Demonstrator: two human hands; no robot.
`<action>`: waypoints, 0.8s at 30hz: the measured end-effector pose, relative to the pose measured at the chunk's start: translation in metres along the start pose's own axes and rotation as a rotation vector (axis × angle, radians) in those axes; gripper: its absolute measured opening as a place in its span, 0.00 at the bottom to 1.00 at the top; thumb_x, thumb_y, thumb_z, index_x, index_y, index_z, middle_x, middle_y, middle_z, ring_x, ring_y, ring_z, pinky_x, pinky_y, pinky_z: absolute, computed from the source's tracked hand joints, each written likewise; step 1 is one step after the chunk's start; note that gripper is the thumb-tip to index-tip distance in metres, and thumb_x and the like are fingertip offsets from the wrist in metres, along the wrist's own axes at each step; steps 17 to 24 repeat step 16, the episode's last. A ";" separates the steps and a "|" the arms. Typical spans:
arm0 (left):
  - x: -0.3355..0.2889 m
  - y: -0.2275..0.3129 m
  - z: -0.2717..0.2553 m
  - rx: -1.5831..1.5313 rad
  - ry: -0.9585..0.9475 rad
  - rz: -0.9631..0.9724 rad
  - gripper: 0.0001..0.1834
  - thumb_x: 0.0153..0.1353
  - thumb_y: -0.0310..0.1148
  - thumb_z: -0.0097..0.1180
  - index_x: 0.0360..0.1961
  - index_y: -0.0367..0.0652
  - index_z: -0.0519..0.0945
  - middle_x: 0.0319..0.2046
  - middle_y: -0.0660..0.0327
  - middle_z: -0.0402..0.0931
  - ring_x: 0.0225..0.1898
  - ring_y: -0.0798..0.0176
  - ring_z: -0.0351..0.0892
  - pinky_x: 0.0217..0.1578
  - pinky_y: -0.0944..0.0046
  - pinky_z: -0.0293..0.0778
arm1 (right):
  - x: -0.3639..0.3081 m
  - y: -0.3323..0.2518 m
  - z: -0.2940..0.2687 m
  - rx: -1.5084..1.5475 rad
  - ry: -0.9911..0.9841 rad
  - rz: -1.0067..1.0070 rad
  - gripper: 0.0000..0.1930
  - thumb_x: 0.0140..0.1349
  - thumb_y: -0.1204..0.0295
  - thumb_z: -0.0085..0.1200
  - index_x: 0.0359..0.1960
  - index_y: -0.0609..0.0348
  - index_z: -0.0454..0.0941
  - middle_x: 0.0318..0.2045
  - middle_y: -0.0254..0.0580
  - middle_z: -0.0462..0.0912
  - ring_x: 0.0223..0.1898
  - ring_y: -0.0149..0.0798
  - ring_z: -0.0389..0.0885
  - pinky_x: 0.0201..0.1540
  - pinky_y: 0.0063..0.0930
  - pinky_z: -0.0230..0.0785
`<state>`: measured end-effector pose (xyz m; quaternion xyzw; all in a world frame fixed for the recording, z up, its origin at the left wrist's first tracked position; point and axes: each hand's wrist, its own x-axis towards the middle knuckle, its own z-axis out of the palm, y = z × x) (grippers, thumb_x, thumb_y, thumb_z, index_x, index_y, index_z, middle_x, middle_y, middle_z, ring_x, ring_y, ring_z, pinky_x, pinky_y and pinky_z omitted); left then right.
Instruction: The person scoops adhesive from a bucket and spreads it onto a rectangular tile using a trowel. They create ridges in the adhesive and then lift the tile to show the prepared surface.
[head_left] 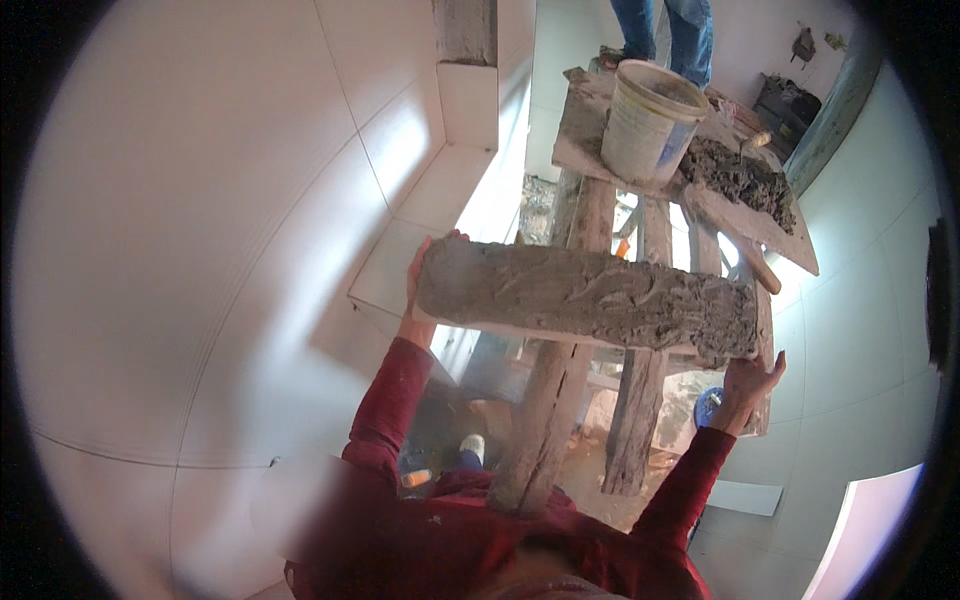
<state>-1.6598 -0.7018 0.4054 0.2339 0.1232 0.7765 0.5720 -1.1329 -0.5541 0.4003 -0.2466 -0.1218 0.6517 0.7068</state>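
Note:
A long tile strip (590, 300) spans the space in front of me, its upper face coated with rough grey mortar. My left hand (418, 285) is closed round its left end, with fingertips showing at the far corner. At the right end my right hand (752, 380) grips the near corner from below, its thumb sticking out to the side. The fingers under the strip are hidden. Beneath it lie wooden planks (545, 420), and I cannot tell whether the strip rests on them.
A mortar-smeared bucket (650, 135) stands on a board beyond the strip, beside a heap of wet mortar (740, 180) with a trowel handle (757, 141) in it. Someone in jeans (690, 40) stands behind. Tiled walls (280, 200) close in both sides. An orange-handled tool (416, 478) lies low down.

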 end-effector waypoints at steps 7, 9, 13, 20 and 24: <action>0.076 -0.008 -0.061 -0.012 -0.136 -0.065 0.27 0.76 0.49 0.42 0.63 0.39 0.74 0.59 0.55 0.77 0.61 0.55 0.75 0.67 0.50 0.67 | 0.039 0.015 -0.006 -0.154 -0.058 -0.091 0.34 0.72 0.48 0.37 0.66 0.66 0.63 0.60 0.47 0.73 0.61 0.40 0.69 0.74 0.49 0.49; 0.096 -0.013 -0.090 0.076 -0.347 -0.008 0.27 0.77 0.48 0.41 0.66 0.40 0.71 0.63 0.54 0.75 0.64 0.55 0.72 0.70 0.51 0.63 | 0.066 0.019 -0.033 -0.389 -0.188 -0.248 0.26 0.71 0.50 0.41 0.56 0.62 0.68 0.46 0.39 0.76 0.48 0.35 0.72 0.66 0.44 0.50; 0.075 0.009 -0.078 0.283 -0.202 -0.054 0.30 0.76 0.51 0.38 0.66 0.40 0.72 0.65 0.54 0.72 0.67 0.52 0.70 0.70 0.48 0.63 | 0.034 0.028 0.021 -0.040 0.164 -0.057 0.23 0.67 0.45 0.45 0.36 0.55 0.72 0.23 0.32 0.70 0.27 0.35 0.69 0.33 0.35 0.64; 0.085 0.000 -0.086 0.277 -0.078 -0.056 0.36 0.72 0.61 0.38 0.65 0.43 0.73 0.64 0.53 0.73 0.70 0.47 0.65 0.70 0.37 0.60 | 0.022 0.020 0.013 0.089 0.267 -0.105 0.23 0.67 0.44 0.47 0.31 0.53 0.73 0.19 0.30 0.68 0.21 0.35 0.67 0.23 0.33 0.65; 0.085 0.000 -0.086 0.277 -0.078 -0.056 0.36 0.72 0.61 0.38 0.65 0.43 0.73 0.64 0.53 0.73 0.70 0.47 0.65 0.70 0.37 0.60 | 0.022 0.020 0.013 0.089 0.267 -0.105 0.23 0.67 0.44 0.47 0.31 0.53 0.73 0.19 0.30 0.68 0.21 0.35 0.67 0.23 0.33 0.65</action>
